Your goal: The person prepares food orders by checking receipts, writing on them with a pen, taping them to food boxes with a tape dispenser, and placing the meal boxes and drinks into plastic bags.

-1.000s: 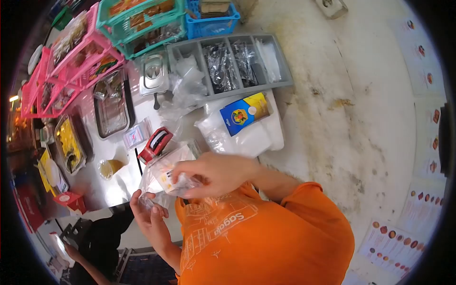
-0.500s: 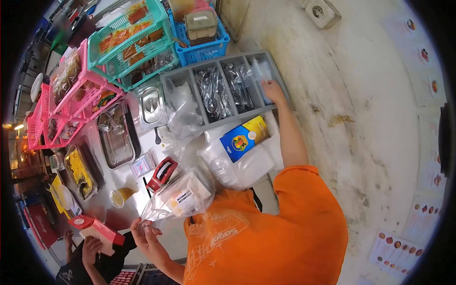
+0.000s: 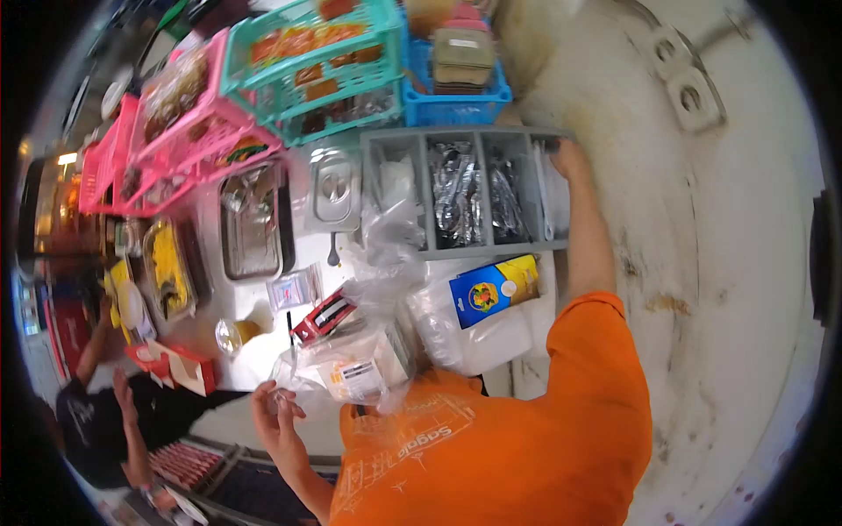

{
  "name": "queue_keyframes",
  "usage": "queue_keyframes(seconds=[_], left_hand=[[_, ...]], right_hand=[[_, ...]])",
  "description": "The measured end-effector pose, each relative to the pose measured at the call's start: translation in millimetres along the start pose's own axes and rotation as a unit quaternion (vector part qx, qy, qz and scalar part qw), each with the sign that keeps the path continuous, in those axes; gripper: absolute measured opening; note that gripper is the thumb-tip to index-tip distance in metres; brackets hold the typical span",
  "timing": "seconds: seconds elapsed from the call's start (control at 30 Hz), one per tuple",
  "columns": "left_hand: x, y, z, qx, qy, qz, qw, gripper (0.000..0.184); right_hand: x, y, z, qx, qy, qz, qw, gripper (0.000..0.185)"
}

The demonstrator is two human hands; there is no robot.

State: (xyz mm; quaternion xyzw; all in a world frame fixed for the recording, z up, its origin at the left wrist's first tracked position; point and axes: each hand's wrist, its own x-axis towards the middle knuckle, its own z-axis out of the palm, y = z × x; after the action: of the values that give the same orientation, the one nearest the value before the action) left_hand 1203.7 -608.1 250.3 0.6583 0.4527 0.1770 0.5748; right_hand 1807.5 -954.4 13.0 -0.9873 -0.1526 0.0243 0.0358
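Observation:
My right hand (image 3: 570, 160) reaches into the far-right compartment of a grey cutlery organizer (image 3: 395, 245), at its back end. Its fingers are mostly hidden, beside white-looking contents. The neighbouring compartments hold plastic-wrapped cutlery (image 3: 456, 188). At the lower left, my left hand (image 3: 279, 410) has its fingers curled on the edge of a clear plastic bag (image 3: 303, 373). That bag joins a packet with a printed label (image 3: 358, 379) at the counter's front edge. A red stapler-like tool (image 3: 324, 317) lies just behind it. A blue and yellow packet (image 3: 493, 291) rests on clear plastic bags (image 3: 438, 329).
Turquoise (image 3: 338, 83), pink (image 3: 202, 140) and blue (image 3: 456, 107) baskets line the back. Metal trays (image 3: 254, 223) and a lidded steel container (image 3: 335, 188) stand at centre-left. A co-worker in black (image 3: 114, 430) is at lower left, near an open red box (image 3: 180, 364). A stained wall (image 3: 675, 237) borders the right.
The view has turned, shifting the counter to the right. My right hand is deeper at the compartment's back end. The co-worker's hand has left the red box, which now rests on the counter.

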Motion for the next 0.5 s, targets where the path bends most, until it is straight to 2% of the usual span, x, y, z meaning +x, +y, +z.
queue_keyframes(seconds=[0.07, 0.1, 0.17, 0.2, 0.23, 0.3, 0.33, 0.4, 0.47, 0.5], left_hand=[[-1.6, -1.0, 6.3, -0.012, 0.002, -0.003, 1.0, 0.027], [-1.3, 0.1, 2.9, -0.013, 0.016, -0.003, 1.0, 0.028], [-1.6, -3.9, -1.0, -0.026, 0.029, 0.004, 0.999, 0.03], [-3.9, -0.7, -3.7, -0.023, 0.027, -0.009, 0.999, 0.03], [-4.5, 4.1, -6.9, -0.022, 0.021, -0.023, 0.999, 0.03], [-6.4, 18.6, -15.7, 0.104, -0.012, -0.015, 0.994, 0.03], [-7.8, 36.6, -18.7, 0.151, -0.034, -0.067, 0.986, 0.032], [-16.5, 33.2, -27.8, 0.29, -0.007, 0.006, 0.957, 0.035], [-24.0, 32.6, -34.5, 0.381, 0.053, 0.06, 0.921, 0.041], [-26.8, 37.4, -36.9, 0.404, 0.101, 0.079, 0.906, 0.045]], right_hand=[[-7.7, -22.0, -19.5, -0.102, -0.124, 0.073, 0.984, 0.029], [-6.3, -8.2, 5.4, -0.088, -0.001, 0.014, 0.996, 0.022], [7.7, 2.1, 12.1, -0.049, 0.023, 0.016, 0.998, 0.024], [7.0, 8.5, 7.5, -0.105, 0.057, -0.063, 0.991, 0.026], [-9.6, -25.1, -30.5, -0.124, 0.037, -0.038, 0.991, 0.029], [-16.7, -29.5, -51.4, -0.123, 0.015, -0.014, 0.992, 0.031], [-17.5, -18.5, -51.2, -0.155, 0.043, -0.011, 0.987, 0.029], [-22.6, -15.6, -79.4, -0.055, 0.053, 0.008, 0.997, 0.031], [-21.7, 11.8, -82.8, 0.042, 0.27, -0.095, 0.957, 0.032], [-38.8, -19.8, -109.7, 0.126, 0.296, -0.086, 0.943, 0.032]])
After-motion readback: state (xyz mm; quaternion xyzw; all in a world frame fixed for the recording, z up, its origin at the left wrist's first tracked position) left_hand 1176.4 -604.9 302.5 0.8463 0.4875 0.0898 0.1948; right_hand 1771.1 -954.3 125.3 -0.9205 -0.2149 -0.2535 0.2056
